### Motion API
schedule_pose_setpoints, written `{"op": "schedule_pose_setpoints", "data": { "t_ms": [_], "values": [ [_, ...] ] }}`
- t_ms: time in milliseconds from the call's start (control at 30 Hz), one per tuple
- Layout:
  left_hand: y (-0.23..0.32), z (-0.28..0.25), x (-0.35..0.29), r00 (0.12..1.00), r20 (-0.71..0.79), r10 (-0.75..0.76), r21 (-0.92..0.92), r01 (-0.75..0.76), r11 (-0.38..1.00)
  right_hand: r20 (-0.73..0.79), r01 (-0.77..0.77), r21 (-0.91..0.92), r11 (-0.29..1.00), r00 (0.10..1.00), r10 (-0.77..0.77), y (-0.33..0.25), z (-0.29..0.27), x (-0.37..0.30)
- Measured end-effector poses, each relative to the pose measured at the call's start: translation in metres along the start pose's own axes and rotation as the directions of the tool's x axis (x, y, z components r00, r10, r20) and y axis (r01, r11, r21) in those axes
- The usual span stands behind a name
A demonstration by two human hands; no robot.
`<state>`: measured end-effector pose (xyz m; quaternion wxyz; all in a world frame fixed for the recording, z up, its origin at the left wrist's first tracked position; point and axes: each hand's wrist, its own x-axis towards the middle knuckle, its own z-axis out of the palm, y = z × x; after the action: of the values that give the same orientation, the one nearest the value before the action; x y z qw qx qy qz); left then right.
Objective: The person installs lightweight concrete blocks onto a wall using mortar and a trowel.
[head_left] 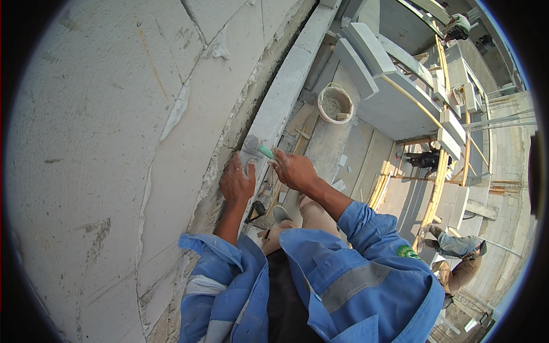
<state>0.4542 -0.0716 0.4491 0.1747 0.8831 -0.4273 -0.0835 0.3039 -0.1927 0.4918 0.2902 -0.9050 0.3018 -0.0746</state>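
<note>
My right hand (294, 170) is closed round a small tool with a green handle (266, 152). The tool's far end meets the top of a narrow row of pale grey blocks (286, 86), by a darker grey smear. Its blade is too indistinct for me to name the exact kind. Just left of it, my left hand (237, 180) rests on the blocks at the wall side, fingers stretched out and thumb apart, holding nothing. The large, cracked grey wall (114, 143) rises along my left, with a rough, crumbly mortar edge beside the block row.
A white bucket (335, 103) with grey mortar stands on a dusty plank (331, 146) to the right. Below lie boards and block scraps (338, 185). Farther right are wooden poles (439, 188), block walls and several other people, one (457, 251) at lower right.
</note>
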Motion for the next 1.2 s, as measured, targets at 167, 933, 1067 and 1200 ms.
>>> {"op": "schedule_pose_setpoints", "data": {
  "t_ms": [167, 933, 1067, 1200],
  "values": [
    [-0.003, -0.005, -0.001, 0.999, 0.022, -0.027, 0.006, 0.027, 1.0, 0.037, -0.127, 0.03, 0.991, 0.991, 0.126, -0.006, -0.026, 0.014],
    [0.0, -0.003, 0.0, 1.0, 0.0, 0.027, 0.028, -0.027, 0.999, -0.431, -0.326, 0.019, 0.945, 0.85, 0.302, 0.077, -0.073, 0.147],
    [0.005, -0.003, 0.0, 0.999, -0.01, 0.049, 0.022, -0.048, 0.999, -0.418, -0.339, -0.096, 0.936, 0.867, 0.271, 0.102, -0.07, 0.156],
    [0.0, -0.001, -0.001, 0.999, 0.006, 0.031, 0.04, -0.032, 0.999, -0.332, -0.319, -0.118, 0.941, 0.905, 0.265, 0.111, -0.073, 0.159]
  ]
}}
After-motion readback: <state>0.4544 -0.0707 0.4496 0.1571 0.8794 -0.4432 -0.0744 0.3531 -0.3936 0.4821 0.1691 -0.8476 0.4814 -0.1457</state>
